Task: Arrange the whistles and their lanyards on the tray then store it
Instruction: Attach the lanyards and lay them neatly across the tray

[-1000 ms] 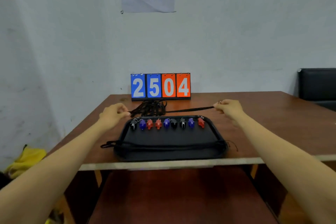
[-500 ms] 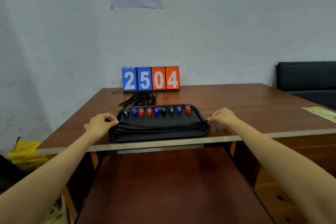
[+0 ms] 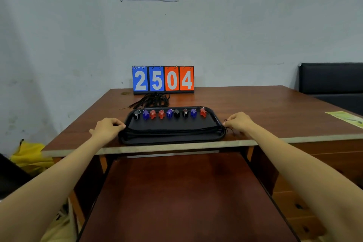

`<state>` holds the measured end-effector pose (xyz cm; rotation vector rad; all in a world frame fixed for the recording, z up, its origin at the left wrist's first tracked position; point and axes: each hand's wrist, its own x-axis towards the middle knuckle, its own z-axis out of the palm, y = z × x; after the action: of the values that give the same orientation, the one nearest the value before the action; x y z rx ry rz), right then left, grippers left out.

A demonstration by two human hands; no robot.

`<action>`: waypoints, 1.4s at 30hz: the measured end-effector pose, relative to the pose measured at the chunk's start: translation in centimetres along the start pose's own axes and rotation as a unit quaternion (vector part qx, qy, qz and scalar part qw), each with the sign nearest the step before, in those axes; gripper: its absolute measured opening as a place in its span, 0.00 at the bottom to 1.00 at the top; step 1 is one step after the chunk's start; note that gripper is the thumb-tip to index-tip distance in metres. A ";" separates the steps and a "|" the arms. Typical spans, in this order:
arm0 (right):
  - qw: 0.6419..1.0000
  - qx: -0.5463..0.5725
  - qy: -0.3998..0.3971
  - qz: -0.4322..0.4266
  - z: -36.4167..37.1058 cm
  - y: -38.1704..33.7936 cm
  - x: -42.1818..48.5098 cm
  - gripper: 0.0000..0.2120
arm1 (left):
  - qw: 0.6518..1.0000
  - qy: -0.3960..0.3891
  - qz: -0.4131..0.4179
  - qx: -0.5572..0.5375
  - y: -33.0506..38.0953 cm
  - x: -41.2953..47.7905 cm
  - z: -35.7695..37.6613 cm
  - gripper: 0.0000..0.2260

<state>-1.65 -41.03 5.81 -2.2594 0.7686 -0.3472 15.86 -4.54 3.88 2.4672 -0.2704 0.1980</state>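
Note:
A black tray (image 3: 214, 119) lies at the table's front edge. Along its far side stands a row of several whistles (image 3: 169, 113) in black, blue and red. Several black lanyards (image 3: 172, 130) lie stretched side by side across its near part. My left hand (image 3: 107, 127) sits at the tray's left end, fingers curled, pinching one end of a lanyard. At the right end my right hand (image 3: 238, 123) pinches the other end, a thin cord loop showing at its fingertips. A loose pile of lanyards (image 3: 153, 101) lies behind the tray.
A flip scoreboard (image 3: 163, 79) reading 2504 stands at the table's back against the wall. A brown lower shelf (image 3: 182, 192) extends below the table edge. A green paper (image 3: 345, 118) lies at the right, a black seat (image 3: 332, 80) beyond it, yellow cloth (image 3: 29, 155) on the floor left.
Both hands brought a stretched lanyard from behind the tray down onto its near part. In the last half second they have stayed at the tray's ends.

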 end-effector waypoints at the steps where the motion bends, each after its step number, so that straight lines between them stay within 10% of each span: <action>1: 1.000 0.003 0.002 0.002 0.0 0.0 0.0 0.13 | 1.000 0.000 -0.001 -0.003 -0.1 0.0 0.0 0.07; 15: 0.992 -0.119 0.009 -0.040 0.3 -2.5 -1.0 0.19 | 0.996 0.044 0.072 0.017 2.1 0.0 0.8 0.09; 26: 0.953 -0.140 -0.059 -0.262 5.6 -11.5 0.6 0.13 | 0.977 -0.063 0.202 -0.020 7.6 2.3 1.3 0.10; 42: 0.927 -0.118 -0.135 -0.330 18.0 -22.3 15.3 0.13 | 0.982 -0.069 0.083 0.153 -1.0 19.2 2.2 0.16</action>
<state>27.96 -27.99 9.08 -2.6776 -0.1238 -0.2454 34.80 -7.89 5.54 2.7697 -0.5425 0.1469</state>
